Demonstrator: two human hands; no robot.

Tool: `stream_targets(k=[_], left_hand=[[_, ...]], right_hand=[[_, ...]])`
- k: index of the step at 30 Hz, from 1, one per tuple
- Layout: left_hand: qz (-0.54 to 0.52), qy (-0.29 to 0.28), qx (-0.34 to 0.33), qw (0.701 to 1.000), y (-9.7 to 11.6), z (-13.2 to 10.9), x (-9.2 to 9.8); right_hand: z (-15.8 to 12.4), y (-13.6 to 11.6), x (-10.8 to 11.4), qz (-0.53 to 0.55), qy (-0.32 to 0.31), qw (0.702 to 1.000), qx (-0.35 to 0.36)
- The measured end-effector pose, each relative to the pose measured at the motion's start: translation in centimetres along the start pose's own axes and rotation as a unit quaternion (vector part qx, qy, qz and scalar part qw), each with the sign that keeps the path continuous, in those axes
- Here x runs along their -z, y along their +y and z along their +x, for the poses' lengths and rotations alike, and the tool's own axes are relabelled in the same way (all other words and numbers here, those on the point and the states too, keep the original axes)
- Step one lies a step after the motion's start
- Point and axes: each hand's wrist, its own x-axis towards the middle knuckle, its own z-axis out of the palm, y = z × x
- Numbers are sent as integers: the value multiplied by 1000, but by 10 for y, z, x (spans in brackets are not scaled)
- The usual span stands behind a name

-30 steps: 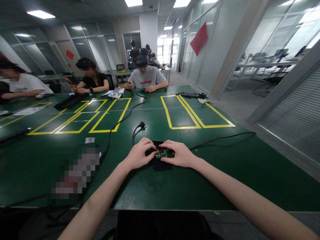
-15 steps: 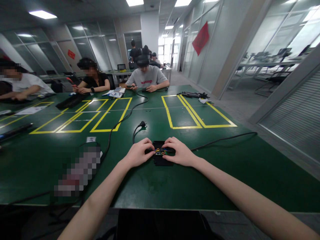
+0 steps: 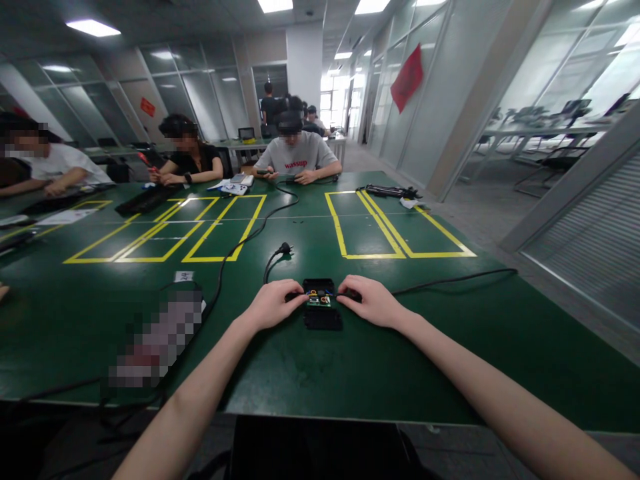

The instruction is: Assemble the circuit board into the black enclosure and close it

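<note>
A small circuit board [image 3: 320, 301] with yellow ring-shaped parts and coloured wires lies between my hands. Under and behind it is one half of a black plastic case [image 3: 319, 283]; the other half [image 3: 323, 319] lies in front, nearer to me. My left hand [image 3: 274, 305] is closed in a pinch on the black cable end at the board's left side. On the right, my right hand [image 3: 373, 302] has its fingers closed round the black cable [image 3: 445, 283], which runs off to the right. A black plug [image 3: 285, 249] on a short bent lead lies beyond my left hand.
A blurred-out long object [image 3: 160, 337] lies at left, beside a paper label [image 3: 184, 276]. A long cord [image 3: 250, 237] crosses the green table [image 3: 400, 380]. Yellow tape [image 3: 373, 256] marks rectangles. Opposite, several people sit; a black folded item [image 3: 390, 191] lies at far right.
My right hand has moved right, off the board's edge, and my left hand slightly left. More of the board now shows between them. The view has shifted slightly.
</note>
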Motion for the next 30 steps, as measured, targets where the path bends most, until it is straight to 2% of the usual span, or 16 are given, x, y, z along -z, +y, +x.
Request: stream_targets(k=[4,6,9,12,15,18,23,30], left_hand=[[-123,20,10,992,8,-3,6],[-168,1,-1,986,12,-6,7],[-205,-58,-3,977,13,-9,6],[-198,-78,9,977,11,-9,2],[-172,-60,19,983,9,-7,1],[-110,-37,0,993,8,-6,0],[-40,-26,-31,998,3,-6,-2],[-54,-30,-27,998,-1,-5,2]], right_hand=[[-1,-5,5,62,15,998,-29],[-3,-10,8,120,-20,992,-21],[-7,-14,10,189,-94,977,-18],[-7,-14,8,176,-106,978,-27],[-4,-11,4,100,-69,992,-16],[-3,-8,2,57,-46,997,-10],[-3,-6,4,58,-46,997,15],[1,0,3,45,-35,998,22]])
